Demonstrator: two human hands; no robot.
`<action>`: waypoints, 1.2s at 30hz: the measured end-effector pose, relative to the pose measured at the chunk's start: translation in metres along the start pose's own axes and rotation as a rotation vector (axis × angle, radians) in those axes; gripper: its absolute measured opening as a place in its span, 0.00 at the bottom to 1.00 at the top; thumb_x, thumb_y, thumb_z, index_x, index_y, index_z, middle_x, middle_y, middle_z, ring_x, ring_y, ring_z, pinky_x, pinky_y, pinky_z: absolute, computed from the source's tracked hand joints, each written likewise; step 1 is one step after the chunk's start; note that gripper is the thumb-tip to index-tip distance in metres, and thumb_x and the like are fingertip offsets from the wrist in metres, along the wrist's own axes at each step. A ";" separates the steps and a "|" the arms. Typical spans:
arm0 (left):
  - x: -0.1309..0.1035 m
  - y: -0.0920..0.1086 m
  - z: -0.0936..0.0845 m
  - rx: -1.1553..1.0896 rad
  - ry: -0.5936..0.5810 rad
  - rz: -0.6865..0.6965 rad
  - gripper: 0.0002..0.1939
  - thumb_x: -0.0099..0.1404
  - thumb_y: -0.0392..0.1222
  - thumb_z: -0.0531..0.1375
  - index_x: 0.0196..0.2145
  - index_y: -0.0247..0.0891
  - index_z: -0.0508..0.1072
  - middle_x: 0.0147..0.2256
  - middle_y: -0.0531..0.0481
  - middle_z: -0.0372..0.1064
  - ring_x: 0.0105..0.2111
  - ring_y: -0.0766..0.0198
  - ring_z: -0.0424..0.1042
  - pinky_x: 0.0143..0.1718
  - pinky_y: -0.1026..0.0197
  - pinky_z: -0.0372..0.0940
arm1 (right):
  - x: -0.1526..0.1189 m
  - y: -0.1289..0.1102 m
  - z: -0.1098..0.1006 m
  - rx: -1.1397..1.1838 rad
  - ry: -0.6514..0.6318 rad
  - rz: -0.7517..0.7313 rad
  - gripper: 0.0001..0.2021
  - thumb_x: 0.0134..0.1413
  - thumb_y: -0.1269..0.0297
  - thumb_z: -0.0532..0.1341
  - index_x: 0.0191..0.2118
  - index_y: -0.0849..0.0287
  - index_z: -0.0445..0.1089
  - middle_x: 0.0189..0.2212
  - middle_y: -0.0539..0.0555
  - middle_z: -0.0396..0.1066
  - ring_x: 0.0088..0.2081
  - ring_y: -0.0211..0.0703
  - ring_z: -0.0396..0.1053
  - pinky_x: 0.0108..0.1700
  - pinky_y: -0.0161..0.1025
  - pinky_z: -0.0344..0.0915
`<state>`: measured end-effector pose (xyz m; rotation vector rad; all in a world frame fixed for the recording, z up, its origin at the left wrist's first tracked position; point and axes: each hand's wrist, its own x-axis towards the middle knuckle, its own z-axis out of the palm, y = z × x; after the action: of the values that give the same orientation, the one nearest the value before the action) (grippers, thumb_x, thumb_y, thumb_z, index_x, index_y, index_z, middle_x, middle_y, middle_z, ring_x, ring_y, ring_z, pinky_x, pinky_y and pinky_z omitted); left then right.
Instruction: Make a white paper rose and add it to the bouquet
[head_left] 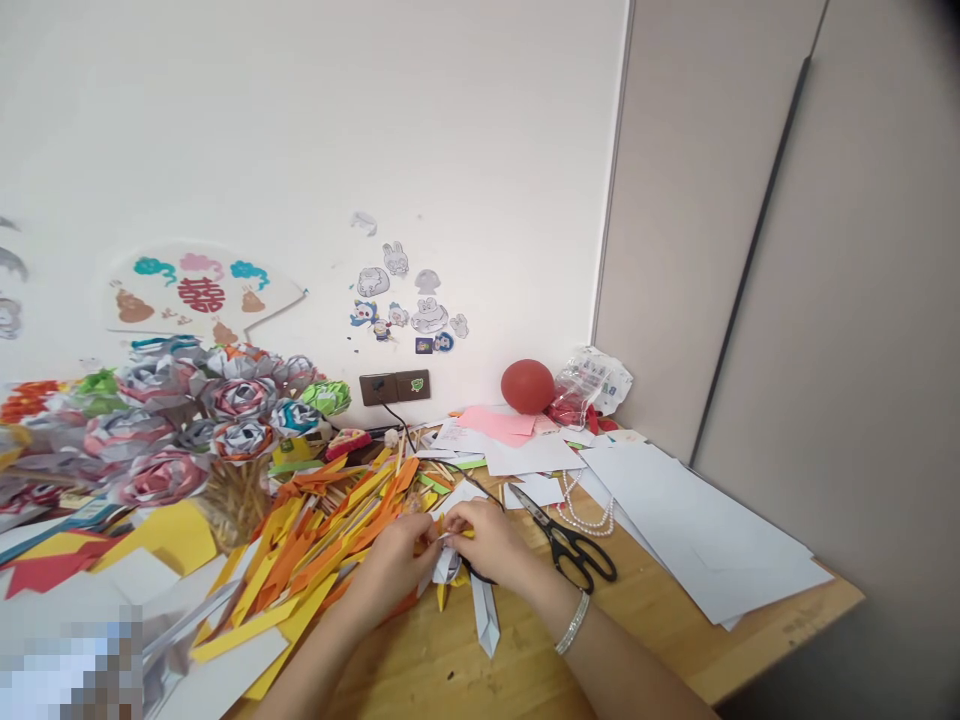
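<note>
My left hand (pixel 399 562) and my right hand (pixel 491 540) meet over the front middle of the wooden table, fingers pinched on a small white paper piece (pixel 448 565). Its lower part shows beneath my fingertips; the rest is hidden by them. A folded white paper strip (pixel 486 615) points toward me below my right hand, with a bit of yellow paper (pixel 442 597) to its left. Black-handled scissors (pixel 566 545) lie just right of my right hand. Left of my left hand spreads a pile of orange and yellow paper strips (pixel 322 540).
Paper flowers (pixel 244 398) crowd the left side. White sheets (pixel 697 520) cover the right of the table (pixel 810 625). Behind are pink paper (pixel 499 425), a red balloon (pixel 527 386), a plastic bag (pixel 592 385) and a bead string (pixel 585 520). A black cable (pixel 405 425) runs from the wall socket.
</note>
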<state>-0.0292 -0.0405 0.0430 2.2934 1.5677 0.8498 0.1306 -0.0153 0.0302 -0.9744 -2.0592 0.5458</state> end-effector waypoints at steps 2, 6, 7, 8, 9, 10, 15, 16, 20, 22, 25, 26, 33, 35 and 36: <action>0.000 0.001 0.000 0.006 0.007 0.006 0.08 0.56 0.40 0.51 0.20 0.39 0.63 0.22 0.50 0.66 0.26 0.61 0.65 0.28 0.62 0.55 | 0.000 0.003 0.000 -0.014 -0.026 0.002 0.04 0.46 0.74 0.61 0.29 0.58 0.70 0.28 0.50 0.70 0.34 0.39 0.66 0.37 0.33 0.59; 0.001 0.002 0.001 -0.019 0.031 0.000 0.08 0.54 0.39 0.52 0.19 0.39 0.62 0.21 0.52 0.64 0.24 0.62 0.63 0.26 0.62 0.55 | 0.000 0.002 0.000 -0.048 -0.018 -0.018 0.05 0.45 0.75 0.60 0.27 0.58 0.70 0.27 0.49 0.69 0.33 0.39 0.66 0.35 0.32 0.58; 0.001 0.002 0.001 -0.045 0.033 -0.011 0.07 0.53 0.39 0.52 0.19 0.39 0.62 0.20 0.52 0.64 0.24 0.62 0.63 0.26 0.62 0.55 | -0.001 0.001 0.000 -0.050 -0.014 -0.019 0.06 0.45 0.76 0.60 0.26 0.58 0.69 0.26 0.49 0.69 0.33 0.39 0.66 0.34 0.32 0.58; 0.002 0.001 0.001 -0.085 0.028 -0.025 0.07 0.53 0.39 0.53 0.19 0.39 0.62 0.20 0.53 0.64 0.24 0.62 0.63 0.27 0.62 0.56 | -0.001 0.000 0.001 -0.046 -0.013 -0.022 0.06 0.44 0.76 0.60 0.26 0.58 0.69 0.25 0.48 0.69 0.32 0.38 0.65 0.34 0.32 0.58; 0.002 0.001 -0.001 -0.142 0.009 -0.042 0.06 0.52 0.39 0.53 0.19 0.39 0.62 0.21 0.53 0.64 0.25 0.63 0.64 0.27 0.62 0.57 | -0.001 -0.001 0.001 -0.038 -0.013 -0.029 0.06 0.44 0.77 0.59 0.25 0.58 0.69 0.25 0.48 0.68 0.32 0.38 0.65 0.33 0.32 0.58; 0.002 0.000 -0.002 -0.215 -0.027 -0.063 0.05 0.52 0.40 0.54 0.21 0.39 0.63 0.22 0.53 0.65 0.26 0.63 0.64 0.28 0.62 0.58 | -0.002 -0.001 0.002 -0.028 -0.014 -0.041 0.07 0.44 0.77 0.59 0.25 0.58 0.69 0.24 0.48 0.68 0.31 0.38 0.65 0.33 0.32 0.58; 0.002 -0.007 -0.013 -0.574 -0.144 -0.241 0.10 0.53 0.43 0.54 0.33 0.38 0.68 0.27 0.52 0.68 0.31 0.62 0.68 0.34 0.61 0.61 | -0.002 0.000 0.004 0.018 -0.012 -0.071 0.07 0.46 0.76 0.60 0.27 0.58 0.71 0.26 0.49 0.70 0.33 0.39 0.66 0.37 0.33 0.59; 0.003 -0.009 -0.014 -0.600 -0.140 -0.255 0.10 0.54 0.43 0.53 0.33 0.37 0.69 0.27 0.52 0.69 0.32 0.62 0.68 0.36 0.60 0.61 | -0.002 0.000 0.004 0.033 -0.012 -0.068 0.07 0.46 0.76 0.60 0.28 0.57 0.71 0.27 0.49 0.71 0.33 0.39 0.66 0.37 0.33 0.60; 0.006 -0.016 -0.010 -0.617 -0.232 -0.162 0.14 0.55 0.50 0.55 0.28 0.35 0.70 0.23 0.53 0.65 0.26 0.65 0.65 0.32 0.62 0.59 | -0.002 0.001 0.005 0.080 -0.031 -0.105 0.08 0.46 0.77 0.61 0.30 0.57 0.73 0.28 0.50 0.72 0.34 0.38 0.68 0.38 0.33 0.61; 0.007 -0.019 -0.007 -0.637 -0.232 -0.138 0.17 0.53 0.54 0.57 0.25 0.35 0.68 0.22 0.54 0.64 0.24 0.66 0.64 0.28 0.63 0.58 | -0.002 -0.001 0.005 0.077 -0.030 -0.129 0.08 0.47 0.76 0.61 0.30 0.56 0.74 0.28 0.50 0.72 0.34 0.38 0.68 0.38 0.32 0.61; 0.008 -0.019 -0.005 -0.651 -0.143 -0.176 0.20 0.50 0.58 0.59 0.24 0.35 0.67 0.20 0.54 0.65 0.22 0.67 0.64 0.27 0.63 0.58 | -0.002 -0.002 0.003 0.036 -0.035 -0.132 0.08 0.48 0.74 0.61 0.32 0.55 0.74 0.28 0.49 0.73 0.34 0.39 0.67 0.38 0.33 0.60; 0.008 -0.019 -0.005 -0.641 -0.111 -0.190 0.21 0.49 0.59 0.59 0.23 0.35 0.67 0.20 0.54 0.65 0.22 0.66 0.64 0.27 0.63 0.59 | -0.002 -0.003 0.002 0.022 -0.043 -0.134 0.08 0.49 0.74 0.61 0.32 0.54 0.75 0.29 0.49 0.73 0.35 0.39 0.67 0.38 0.33 0.60; 0.011 -0.018 -0.001 -0.594 0.011 -0.245 0.22 0.46 0.61 0.59 0.19 0.37 0.64 0.17 0.54 0.64 0.19 0.66 0.64 0.25 0.62 0.59 | -0.002 -0.001 0.001 -0.032 -0.052 -0.270 0.06 0.51 0.71 0.60 0.33 0.56 0.74 0.31 0.51 0.74 0.36 0.40 0.66 0.41 0.35 0.60; 0.012 -0.021 0.003 -0.578 0.044 -0.241 0.20 0.47 0.59 0.59 0.19 0.37 0.64 0.16 0.55 0.62 0.18 0.67 0.62 0.23 0.63 0.57 | -0.003 -0.004 0.000 -0.060 -0.048 -0.328 0.06 0.50 0.71 0.60 0.33 0.57 0.74 0.30 0.51 0.74 0.36 0.40 0.66 0.42 0.36 0.59; 0.012 -0.022 0.005 -0.572 0.063 -0.238 0.19 0.47 0.57 0.59 0.19 0.37 0.63 0.16 0.56 0.61 0.18 0.67 0.61 0.23 0.64 0.56 | -0.004 -0.006 0.000 -0.085 -0.039 -0.333 0.05 0.50 0.71 0.60 0.32 0.57 0.74 0.30 0.51 0.74 0.36 0.41 0.65 0.42 0.36 0.58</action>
<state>-0.0403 -0.0199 0.0320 1.6609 1.3563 1.1338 0.1298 -0.0223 0.0326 -0.6499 -2.2347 0.3064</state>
